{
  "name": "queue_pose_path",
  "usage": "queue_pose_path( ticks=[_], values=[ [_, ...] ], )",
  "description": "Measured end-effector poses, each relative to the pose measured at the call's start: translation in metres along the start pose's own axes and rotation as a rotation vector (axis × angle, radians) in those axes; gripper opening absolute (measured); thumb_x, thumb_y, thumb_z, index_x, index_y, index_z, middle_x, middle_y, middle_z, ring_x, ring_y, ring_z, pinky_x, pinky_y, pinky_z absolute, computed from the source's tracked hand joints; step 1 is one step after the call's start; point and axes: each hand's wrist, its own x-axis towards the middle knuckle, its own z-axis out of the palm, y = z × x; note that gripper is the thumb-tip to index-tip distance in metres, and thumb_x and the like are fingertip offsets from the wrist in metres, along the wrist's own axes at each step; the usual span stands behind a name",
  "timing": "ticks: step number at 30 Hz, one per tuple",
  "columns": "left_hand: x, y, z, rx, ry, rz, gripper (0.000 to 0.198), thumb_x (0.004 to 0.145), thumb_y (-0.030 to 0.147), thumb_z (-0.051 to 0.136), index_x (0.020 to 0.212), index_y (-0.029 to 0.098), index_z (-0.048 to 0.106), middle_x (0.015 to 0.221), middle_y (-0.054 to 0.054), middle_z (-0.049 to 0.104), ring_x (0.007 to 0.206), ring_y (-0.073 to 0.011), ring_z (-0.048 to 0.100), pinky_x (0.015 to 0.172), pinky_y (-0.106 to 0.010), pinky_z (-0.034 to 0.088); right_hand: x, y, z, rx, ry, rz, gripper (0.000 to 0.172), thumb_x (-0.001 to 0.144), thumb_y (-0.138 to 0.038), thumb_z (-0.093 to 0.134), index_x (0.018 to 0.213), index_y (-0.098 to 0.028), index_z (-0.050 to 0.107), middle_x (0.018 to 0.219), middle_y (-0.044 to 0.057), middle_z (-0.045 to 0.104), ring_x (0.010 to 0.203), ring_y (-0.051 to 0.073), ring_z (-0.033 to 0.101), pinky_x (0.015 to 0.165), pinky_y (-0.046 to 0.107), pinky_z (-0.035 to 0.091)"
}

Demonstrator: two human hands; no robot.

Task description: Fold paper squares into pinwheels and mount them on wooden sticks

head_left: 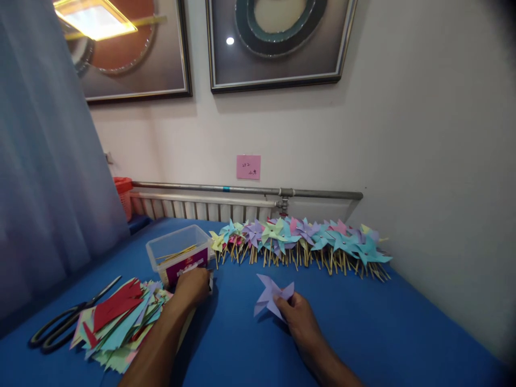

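"Purple pinwheel (pixel 267 296): where?"

"Pinched by the right hand (pixel 297 314), fingers closed on it, over the blue surface (pixel 237 344)."

"And the left hand (pixel 192 286)?"

"At nine o'clock from it, by the plastic tub (pixel 187 263); I can't tell whether those fingers grip anything."

"Beyond?"

"Paper cutouts (pixel 121 317) and scissors (pixel 83 306), also nine; a row of pinwheels (pixel 307 230), one o'clock."

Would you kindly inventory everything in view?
Held pinwheel: one, purple, centre
Stick-mounted pinwheels: many, multicoloured, back
Box: one, clear, centre-left
Sticks: several, yellowish, in box
Paper pieces: many, multicoloured, left
Scissors: one, dark, far left
Table: one, blue, underneath
Curtain: one, blue-grey, left
Basket: one, red, left
Pictures: two, dark-framed, top
Radiator: one, pale, back
Pipe: one, grey, above radiator
Note: one, pink, above pipe
Left hand: one, bare, by box
Right hand: one, bare, holding pinwheel
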Motion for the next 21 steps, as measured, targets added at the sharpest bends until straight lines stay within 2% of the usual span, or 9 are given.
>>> queue_pose_path(
  ticks=[10, 18, 21],
  values=[
    [0.001, -0.001, 0.004, 0.004, 0.020, -0.002, 0.030, 0.085, 0.020, 0.056, 0.104, 0.014, 0.077, 0.106, -0.023, 0.076, 0.105, -0.0321, 0.072, 0.090, -0.039, 0.053, 0.009, 0.021, -0.002, 0.014, -0.002, -0.014, 0.046, 0.069, -0.056, 0.070, 0.090, -0.016, 0.072, 0.074, 0.005, 0.071, 0.065, 0.021, 0.061, 0.060, 0.030, 0.045],
    [-0.002, 0.001, -0.003, 0.014, 0.071, -0.038, 0.035, 0.086, 0.015, 0.046, 0.108, 0.011, 0.073, 0.109, -0.024, 0.074, 0.105, -0.0372, 0.071, 0.088, -0.049, 0.054, 0.005, 0.010, -0.001, -0.024, 0.013, -0.009, 0.046, 0.067, -0.056, 0.071, 0.089, -0.015, 0.073, 0.070, 0.004, 0.070, 0.066, 0.021, 0.062, 0.061, 0.029, 0.047],
    [-0.003, 0.001, -0.006, -0.011, 0.085, -0.054, 0.034, 0.086, 0.016, 0.046, 0.108, 0.011, 0.071, 0.109, -0.023, 0.074, 0.105, -0.0372, 0.071, 0.087, -0.048, 0.055, 0.003, 0.004, -0.001, -0.032, 0.020, -0.005, 0.045, 0.065, -0.055, 0.072, 0.086, -0.015, 0.073, 0.072, 0.005, 0.072, 0.066, 0.021, 0.062, 0.059, 0.029, 0.047]
  ],
)
